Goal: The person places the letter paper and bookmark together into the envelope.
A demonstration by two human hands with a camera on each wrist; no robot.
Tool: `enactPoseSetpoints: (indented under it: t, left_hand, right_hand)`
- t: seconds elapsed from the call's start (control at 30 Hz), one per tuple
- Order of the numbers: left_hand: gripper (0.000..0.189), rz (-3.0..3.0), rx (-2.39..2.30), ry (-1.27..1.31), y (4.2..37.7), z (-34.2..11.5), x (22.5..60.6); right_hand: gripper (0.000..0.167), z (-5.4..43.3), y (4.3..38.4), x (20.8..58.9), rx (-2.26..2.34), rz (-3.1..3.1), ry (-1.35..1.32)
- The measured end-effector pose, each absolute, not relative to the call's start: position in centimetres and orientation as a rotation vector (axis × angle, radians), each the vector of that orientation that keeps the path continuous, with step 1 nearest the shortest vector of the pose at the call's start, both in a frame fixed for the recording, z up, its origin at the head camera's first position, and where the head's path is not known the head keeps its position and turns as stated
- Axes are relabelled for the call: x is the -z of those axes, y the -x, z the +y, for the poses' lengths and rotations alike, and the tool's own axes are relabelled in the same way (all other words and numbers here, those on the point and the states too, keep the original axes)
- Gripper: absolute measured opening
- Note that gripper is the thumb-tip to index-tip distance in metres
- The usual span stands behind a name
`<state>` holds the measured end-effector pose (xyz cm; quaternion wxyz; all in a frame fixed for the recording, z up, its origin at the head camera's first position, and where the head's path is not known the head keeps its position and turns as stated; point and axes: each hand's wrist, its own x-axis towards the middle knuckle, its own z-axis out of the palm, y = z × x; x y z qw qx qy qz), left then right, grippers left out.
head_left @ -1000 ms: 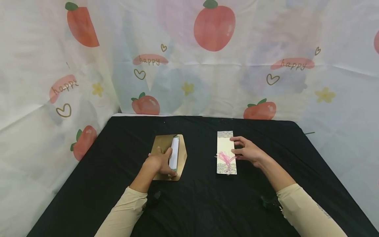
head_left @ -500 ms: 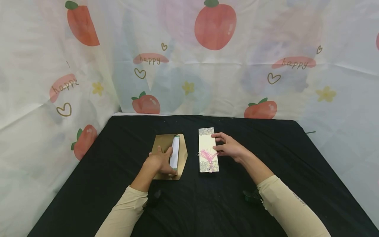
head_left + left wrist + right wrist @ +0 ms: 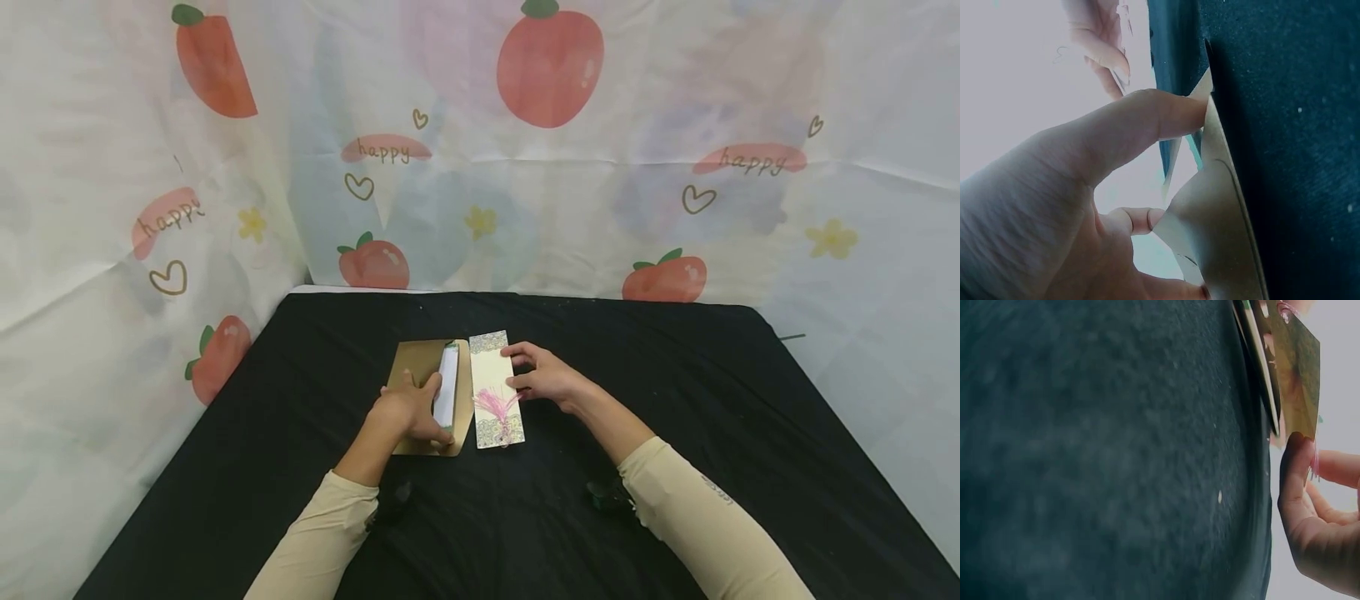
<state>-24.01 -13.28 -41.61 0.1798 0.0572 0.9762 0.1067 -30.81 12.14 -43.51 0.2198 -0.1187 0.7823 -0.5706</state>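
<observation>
A brown paper envelope [image 3: 418,358] lies toward the left of the table, its flap side facing right. My left hand [image 3: 401,412] grips it, and in the left wrist view the thumb presses the edge of the bowed envelope [image 3: 1219,206] while its mouth gapes. A white strip [image 3: 446,387] with greenish ends shows in that mouth. Between thumb and fingers, my right hand [image 3: 547,379] pinches a pale bookmark [image 3: 491,367] by its right edge. Lace-like bands cross both bookmark ends, and a pink tassel [image 3: 495,405] lies over its lower part. The bookmark's left edge is right at the envelope's flap.
Black cloth [image 3: 480,525] covers the table under both hands. Behind and to the sides hangs a pale curtain [image 3: 480,183] printed with fruit, hearts and flowers.
My right hand has carried the bookmark leftward from the table's right half to the envelope's flap, tilting it slightly. The left hand has kept its place on the envelope.
</observation>
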Motion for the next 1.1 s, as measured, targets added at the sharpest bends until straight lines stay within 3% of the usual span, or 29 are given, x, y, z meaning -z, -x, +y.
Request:
enactPoseSetpoints:
  t: [1.1]
  left_hand:
    - [0.093,2.745,-0.316,-0.136,24.1,-13.2,41.8]
  right_hand:
    - [0.052,10.6,30.7,43.7,1.553,2.153,0.291]
